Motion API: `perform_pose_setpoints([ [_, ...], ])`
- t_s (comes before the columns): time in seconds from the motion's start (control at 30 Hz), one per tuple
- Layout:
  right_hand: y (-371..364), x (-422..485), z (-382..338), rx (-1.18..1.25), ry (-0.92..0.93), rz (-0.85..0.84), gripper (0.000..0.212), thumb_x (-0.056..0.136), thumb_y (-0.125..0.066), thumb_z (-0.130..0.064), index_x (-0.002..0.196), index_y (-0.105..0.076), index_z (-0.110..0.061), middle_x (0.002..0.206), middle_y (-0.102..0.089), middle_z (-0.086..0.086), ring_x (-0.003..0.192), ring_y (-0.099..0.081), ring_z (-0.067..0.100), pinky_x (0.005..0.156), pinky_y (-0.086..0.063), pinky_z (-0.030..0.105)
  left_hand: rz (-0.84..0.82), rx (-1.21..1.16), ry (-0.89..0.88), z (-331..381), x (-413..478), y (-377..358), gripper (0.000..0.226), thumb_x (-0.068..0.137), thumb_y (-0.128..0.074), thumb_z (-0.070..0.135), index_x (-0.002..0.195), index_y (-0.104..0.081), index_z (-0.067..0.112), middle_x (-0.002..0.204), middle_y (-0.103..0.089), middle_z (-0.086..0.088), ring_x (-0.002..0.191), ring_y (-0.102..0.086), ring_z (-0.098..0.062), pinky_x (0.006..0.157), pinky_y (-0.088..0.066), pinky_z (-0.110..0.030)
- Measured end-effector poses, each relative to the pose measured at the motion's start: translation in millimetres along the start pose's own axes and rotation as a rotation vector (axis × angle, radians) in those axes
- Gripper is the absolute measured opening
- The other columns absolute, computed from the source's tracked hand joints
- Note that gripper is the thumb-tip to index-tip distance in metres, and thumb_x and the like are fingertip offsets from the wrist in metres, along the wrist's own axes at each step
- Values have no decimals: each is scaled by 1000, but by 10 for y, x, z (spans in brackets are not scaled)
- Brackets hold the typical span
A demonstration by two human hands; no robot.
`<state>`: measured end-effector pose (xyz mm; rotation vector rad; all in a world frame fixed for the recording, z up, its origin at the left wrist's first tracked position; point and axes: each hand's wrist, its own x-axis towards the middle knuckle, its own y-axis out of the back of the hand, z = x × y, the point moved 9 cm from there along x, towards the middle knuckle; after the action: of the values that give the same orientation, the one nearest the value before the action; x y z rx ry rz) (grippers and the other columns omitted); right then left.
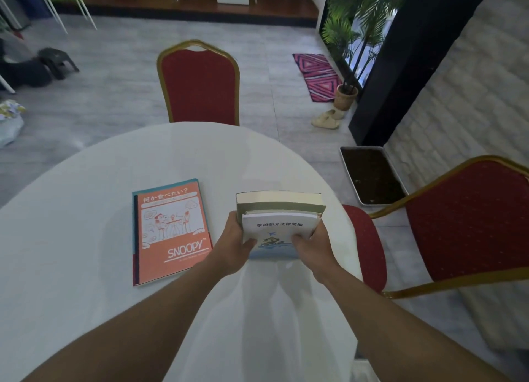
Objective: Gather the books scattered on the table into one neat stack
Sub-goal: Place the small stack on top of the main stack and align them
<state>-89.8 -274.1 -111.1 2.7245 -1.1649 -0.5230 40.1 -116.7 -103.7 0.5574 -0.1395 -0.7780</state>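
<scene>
Head view. Both forearms extend from bottom edge over white round table [86, 238]. Left hand [233, 245] clamped on left side of small book stack [279, 218], thumb on top cover. Right hand [312, 248] clamped on right side, thumb on top cover. Stack: white booklet [279, 228] uppermost, thicker green-covered book [282, 202] beneath, at table's right part. Orange Snoopy notebook [171, 230] lies flat left of stack, apart from it. Red chair [200, 86] beyond table's far edge.
</scene>
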Motion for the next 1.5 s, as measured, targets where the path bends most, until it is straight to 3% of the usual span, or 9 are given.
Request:
perform_pose_setpoints([
  [0.3,-3,6,41,-29,-22,0,55,81,-57,8,126,-52,-23,112,-66,-4,111,-62,17,95,-54,37,-32,-14,33,-89,12,-17,60,88,-62,1,139,-33,14,125,-44,3,119,-48,-14,103,-49,-34],
  [0.6,-21,-6,78,-80,-15,-33,51,86,-59,5,119,-46,-32,103,-60,-17,94,-58,-2,73,-47,13,-49,-13,16,-153,-30,-44,61,90,-62,6,141,-31,17,127,-46,3,122,-48,-13,105,-48,-34],
  [0.67,-28,-11,82,-78,-13,-41,51,88,-58,5,120,-46,-32,104,-60,-16,96,-58,0,70,-45,9,-43,-14,25,-177,-29,-49,61,90,-61,6,141,-31,18,127,-45,5,121,-48,-12,105,-48,-35],
  [0.77,-36,-23,89,-73,-16,-28,50,86,-57,6,121,-48,-29,109,-63,-6,105,-60,13,71,-46,11,-31,1,16,-191,-32,-52,60,90,-62,7,141,-31,17,126,-45,4,121,-47,-11,106,-47,-35],
  [0.97,-27,-51,134,-75,-23,-24,50,86,-59,4,120,-47,-31,107,-62,-8,104,-59,12,74,-45,13,-45,10,32,-232,-56,-71,64,89,-63,9,142,-29,20,134,-47,1,124,-47,-13,104,-46,-28],
  [1.13,-26,-60,199,-92,-21,-12,51,84,-61,0,123,-49,-29,114,-65,-1,109,-61,16,85,-49,24,-67,5,63,-284,-76,-112,66,90,-64,8,142,-27,24,136,-47,3,123,-46,-11,97,-43,-22],
  [1.3,-25,-68,183,-98,-15,-14,49,85,-57,4,119,-48,-30,109,-64,-5,105,-60,13,76,-44,14,-72,2,89,-293,-79,-111,65,90,-62,8,141,-27,26,133,-48,4,123,-47,-13,98,-45,-25],
  [1.4,-20,-71,171,-118,-17,-62,48,90,-54,5,122,-43,-29,105,-59,-13,99,-56,3,68,-45,8,-62,1,101,-263,-83,-84,63,88,-62,6,139,-30,25,130,-48,2,123,-47,-15,102,-48,-32],
  [1.5,-50,-56,114,-176,1,-158,47,92,-50,5,130,-43,-22,113,-58,-14,107,-56,-1,77,-49,5,-65,-13,137,-206,-62,-24,58,88,-62,2,136,-35,18,125,-49,1,122,-51,-20,99,-51,-35],
])
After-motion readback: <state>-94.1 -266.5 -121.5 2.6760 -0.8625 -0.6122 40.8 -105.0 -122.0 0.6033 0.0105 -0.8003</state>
